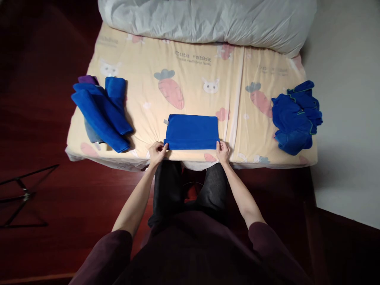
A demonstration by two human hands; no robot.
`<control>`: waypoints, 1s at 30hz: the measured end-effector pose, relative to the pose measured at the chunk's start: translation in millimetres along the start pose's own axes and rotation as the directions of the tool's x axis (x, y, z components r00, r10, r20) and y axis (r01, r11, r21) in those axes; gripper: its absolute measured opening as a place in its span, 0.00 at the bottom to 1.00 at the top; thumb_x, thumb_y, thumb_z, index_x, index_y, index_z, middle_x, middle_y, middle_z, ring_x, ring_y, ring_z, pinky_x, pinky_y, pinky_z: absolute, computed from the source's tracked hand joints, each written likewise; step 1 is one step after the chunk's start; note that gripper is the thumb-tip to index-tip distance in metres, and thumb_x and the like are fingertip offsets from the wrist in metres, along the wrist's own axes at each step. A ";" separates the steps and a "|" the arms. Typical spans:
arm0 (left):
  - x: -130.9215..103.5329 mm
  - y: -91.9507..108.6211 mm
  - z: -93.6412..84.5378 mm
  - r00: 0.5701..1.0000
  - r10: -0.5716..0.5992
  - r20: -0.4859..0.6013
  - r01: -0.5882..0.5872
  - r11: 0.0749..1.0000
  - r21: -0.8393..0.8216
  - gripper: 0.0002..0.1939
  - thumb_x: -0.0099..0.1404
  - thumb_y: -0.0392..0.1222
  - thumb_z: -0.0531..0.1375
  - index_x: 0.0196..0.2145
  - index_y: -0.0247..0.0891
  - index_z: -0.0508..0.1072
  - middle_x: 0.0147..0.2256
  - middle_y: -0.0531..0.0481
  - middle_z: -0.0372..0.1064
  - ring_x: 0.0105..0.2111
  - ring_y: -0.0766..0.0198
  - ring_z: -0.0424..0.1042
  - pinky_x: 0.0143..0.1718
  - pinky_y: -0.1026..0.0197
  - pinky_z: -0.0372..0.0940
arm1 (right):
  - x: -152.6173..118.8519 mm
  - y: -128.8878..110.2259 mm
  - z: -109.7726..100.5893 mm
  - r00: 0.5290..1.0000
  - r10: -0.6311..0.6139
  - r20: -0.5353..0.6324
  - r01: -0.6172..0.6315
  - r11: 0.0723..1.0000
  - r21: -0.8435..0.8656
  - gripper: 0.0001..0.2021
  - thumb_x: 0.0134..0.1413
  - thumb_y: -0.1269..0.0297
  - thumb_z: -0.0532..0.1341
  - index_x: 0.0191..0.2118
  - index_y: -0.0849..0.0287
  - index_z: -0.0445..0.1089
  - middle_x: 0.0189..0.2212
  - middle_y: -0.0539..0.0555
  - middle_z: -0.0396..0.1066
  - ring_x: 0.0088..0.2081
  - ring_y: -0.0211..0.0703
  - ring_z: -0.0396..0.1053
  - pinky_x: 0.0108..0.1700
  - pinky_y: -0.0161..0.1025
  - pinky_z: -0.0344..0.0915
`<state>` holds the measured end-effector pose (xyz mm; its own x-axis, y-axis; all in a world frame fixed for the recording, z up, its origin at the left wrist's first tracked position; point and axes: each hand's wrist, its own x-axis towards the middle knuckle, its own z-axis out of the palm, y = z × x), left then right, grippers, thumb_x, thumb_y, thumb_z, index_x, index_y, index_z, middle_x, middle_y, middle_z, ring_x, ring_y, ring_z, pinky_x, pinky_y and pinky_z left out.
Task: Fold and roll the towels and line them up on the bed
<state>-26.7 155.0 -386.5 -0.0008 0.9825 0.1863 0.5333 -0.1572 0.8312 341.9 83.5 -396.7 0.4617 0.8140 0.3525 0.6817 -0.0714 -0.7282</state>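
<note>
A blue towel (192,128) lies flat on the bed in front of me, its near edge turned up in a narrow fold. My left hand (158,152) pinches the near left corner of that fold. At the near right corner, my right hand (222,151) grips the fold between thumb and fingers. A small pale tag (166,122) sticks out from the towel's left side. To the left lies a pile of rolled or folded blue towels (99,114), with purple and grey cloth partly under them. Crumpled blue towels (297,118) with green edging are heaped on the right.
The bed's yellow sheet (196,89) has carrot and rabbit prints. A thick white quilt (208,19) is bunched along the far side. Black tripod-like legs (26,196) stand on the dark red floor at left. A pale wall (347,118) borders the right.
</note>
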 end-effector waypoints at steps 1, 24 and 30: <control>0.0 0.0 0.0 1.000 -0.001 0.001 0.001 1.000 0.000 0.20 0.66 0.55 0.63 0.24 0.40 0.68 0.24 0.52 0.62 0.25 0.64 0.63 0.31 0.59 0.59 | -0.1 -0.4 -0.1 1.000 0.004 0.004 -0.004 1.000 -0.006 0.23 0.68 0.45 0.55 0.36 0.60 0.75 0.24 0.55 0.71 0.25 0.40 0.67 0.31 0.38 0.66; 2.5 -1.7 0.0 1.000 -0.014 0.001 0.014 1.000 -0.004 0.19 0.65 0.52 0.62 0.22 0.41 0.66 0.23 0.52 0.62 0.24 0.65 0.63 0.29 0.60 0.60 | -0.2 1.7 5.8 0.999 -0.033 0.005 0.033 0.998 -0.053 0.15 0.65 0.55 0.56 0.28 0.56 0.66 0.18 0.46 0.61 0.20 0.35 0.56 0.27 0.35 0.59; 2.0 0.3 1.2 1.000 -0.003 0.005 0.003 1.000 0.025 0.18 0.64 0.51 0.62 0.22 0.41 0.66 0.23 0.52 0.63 0.24 0.65 0.63 0.30 0.60 0.60 | 0.5 0.1 4.7 1.000 -0.027 0.004 0.027 0.996 -0.083 0.15 0.63 0.55 0.57 0.27 0.55 0.65 0.18 0.47 0.61 0.20 0.36 0.57 0.27 0.35 0.59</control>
<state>-25.5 157.1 -386.5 0.0015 0.9835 0.1812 0.5540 -0.1516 0.8186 339.5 86.6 -399.4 0.4408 0.8180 0.3696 0.7390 -0.0970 -0.6667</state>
